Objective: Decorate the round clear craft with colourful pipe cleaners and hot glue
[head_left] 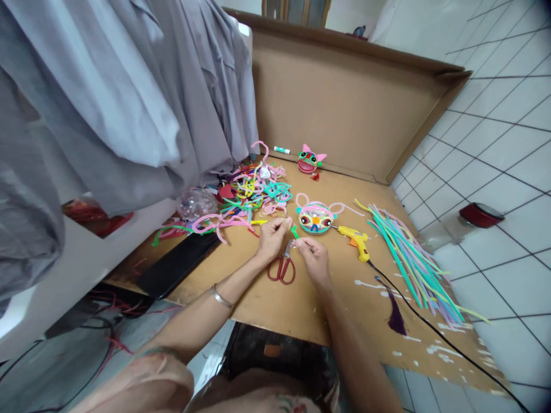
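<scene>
My left hand (272, 236) and my right hand (313, 257) are close together over a brown cardboard sheet (301, 298), both pinched on a short green pipe cleaner piece (295, 232). Red-handled scissors (282, 265) lie just below the hands. Right behind the hands lies a round colourful face craft with pink ears (315, 217). A yellow glue gun (355, 241) rests to its right, its black cord trailing toward me.
A tangled pile of coloured pipe cleaners (247, 198) lies at the left. A bundle of straight pipe cleaners (408, 258) lies at the right. A second small face craft (309, 160) and a glue stick (282, 150) sit by the upright cardboard wall. Grey garments (129, 86) hang at left. A red-lidded jar (469, 221) lies on the tiled floor.
</scene>
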The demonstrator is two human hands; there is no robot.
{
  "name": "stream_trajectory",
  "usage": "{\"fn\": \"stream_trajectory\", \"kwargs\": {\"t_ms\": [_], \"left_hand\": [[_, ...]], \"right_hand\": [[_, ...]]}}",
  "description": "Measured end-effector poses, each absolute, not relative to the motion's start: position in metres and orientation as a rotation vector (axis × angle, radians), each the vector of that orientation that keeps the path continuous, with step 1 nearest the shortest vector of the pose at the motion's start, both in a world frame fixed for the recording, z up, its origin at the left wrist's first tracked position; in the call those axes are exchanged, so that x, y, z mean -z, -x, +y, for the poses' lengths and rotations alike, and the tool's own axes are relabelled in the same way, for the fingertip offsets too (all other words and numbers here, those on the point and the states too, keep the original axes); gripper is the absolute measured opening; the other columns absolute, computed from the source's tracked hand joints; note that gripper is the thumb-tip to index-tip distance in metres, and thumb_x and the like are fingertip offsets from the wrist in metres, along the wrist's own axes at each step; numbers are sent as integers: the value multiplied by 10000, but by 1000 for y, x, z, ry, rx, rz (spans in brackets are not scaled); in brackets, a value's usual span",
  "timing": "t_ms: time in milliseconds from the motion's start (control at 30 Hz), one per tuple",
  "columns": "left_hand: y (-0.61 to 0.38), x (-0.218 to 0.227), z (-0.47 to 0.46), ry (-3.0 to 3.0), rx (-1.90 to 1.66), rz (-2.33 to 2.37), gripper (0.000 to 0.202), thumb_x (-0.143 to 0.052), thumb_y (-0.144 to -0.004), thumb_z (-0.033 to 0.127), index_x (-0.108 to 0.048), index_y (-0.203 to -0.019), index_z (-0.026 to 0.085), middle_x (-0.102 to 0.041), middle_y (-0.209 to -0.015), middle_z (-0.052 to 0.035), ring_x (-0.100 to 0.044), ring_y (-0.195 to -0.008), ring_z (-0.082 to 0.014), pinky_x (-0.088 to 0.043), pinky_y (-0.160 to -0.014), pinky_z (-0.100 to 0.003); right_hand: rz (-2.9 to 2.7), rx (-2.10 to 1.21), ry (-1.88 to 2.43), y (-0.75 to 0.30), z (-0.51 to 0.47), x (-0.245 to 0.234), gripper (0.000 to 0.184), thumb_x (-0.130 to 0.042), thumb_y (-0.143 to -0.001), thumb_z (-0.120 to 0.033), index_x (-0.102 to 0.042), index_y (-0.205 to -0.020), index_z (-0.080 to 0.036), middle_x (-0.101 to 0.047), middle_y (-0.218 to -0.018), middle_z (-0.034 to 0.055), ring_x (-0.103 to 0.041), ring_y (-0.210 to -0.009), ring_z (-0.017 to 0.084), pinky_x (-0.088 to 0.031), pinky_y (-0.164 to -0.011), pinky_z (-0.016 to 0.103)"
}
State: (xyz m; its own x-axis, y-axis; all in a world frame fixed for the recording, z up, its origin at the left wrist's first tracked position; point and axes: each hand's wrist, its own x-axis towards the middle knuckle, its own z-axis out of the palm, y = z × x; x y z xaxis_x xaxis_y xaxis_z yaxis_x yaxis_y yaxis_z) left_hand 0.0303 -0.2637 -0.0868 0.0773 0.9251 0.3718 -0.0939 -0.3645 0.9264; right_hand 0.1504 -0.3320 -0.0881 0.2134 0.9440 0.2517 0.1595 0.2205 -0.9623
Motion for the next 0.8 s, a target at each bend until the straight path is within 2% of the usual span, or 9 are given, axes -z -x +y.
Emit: {"fn": "stream_trajectory", "kwargs": {"t_ms": [100,233,367,433,533,700,800], "left_hand": [[-31,88,-262,-1408,-1465,880,520,-556,-821,567,-405,-500,187,-348,-505,37,-317,-524,-101,-308,-544,-259],[-31,90,-260,-1420,-1490,894,529,-567,-821,557,-368,-496,189,-318,-508,37,-294,-525,-99,-292,-533,-256],[-22,85,-256,-1396,-1570,977,477,-565,-825,549,-479,-533,182,-380,-522,29,-323,-543,-105,-316,-545,-247],[-17,81,-253,-1361,-1613,993,437,-564,-827,542,-554,-588,176,-453,-556,18,-373,-567,-110,-343,-568,-244],[-15,81,-250,-1361,-1534,886,348,-650,-766,512,-635,-696,172,-549,-653,3,-446,-614,-115,-362,-582,-237],[-21,90,-254,-1216,-1278,672,310,-669,-738,455,-695,-860,171,-530,-613,26,-395,-493,-79,-300,-500,-221],[-29,95,-264,-1269,-1123,581,285,-712,-713,413,-713,-835,155,-557,-618,14,-478,-558,-98,-385,-570,-234]], "right_hand": [[-1223,-802,1202,-146,-328,89,221,-621,-766,-396,-685,-680,-203,-660,-650,3,-573,-646,161,-441,-638,278],[-1223,-810,1186,-145,-329,88,211,-627,-765,-385,-690,-680,-202,-660,-655,3,-578,-641,157,-439,-636,276],[-1191,-869,1178,-153,-335,89,238,-649,-760,-413,-693,-672,-195,-595,-593,-15,-503,-570,124,-382,-568,254],[-1151,-938,1149,-157,-336,92,275,-658,-759,-452,-696,-680,-191,-468,-493,-50,-375,-475,90,-286,-491,241],[-1085,-1060,1069,-160,-334,95,326,-665,-753,-501,-693,-694,-182,-292,-441,-92,-210,-424,62,-147,-458,244],[-939,-1152,985,-160,-332,93,323,-695,-721,-496,-657,-665,-180,-215,-433,-118,-147,-409,47,-107,-455,240],[-949,-1149,1024,-159,-330,93,333,-701,-707,-504,-640,-670,-179,-236,-423,-120,-158,-399,44,-109,-443,230]]}}
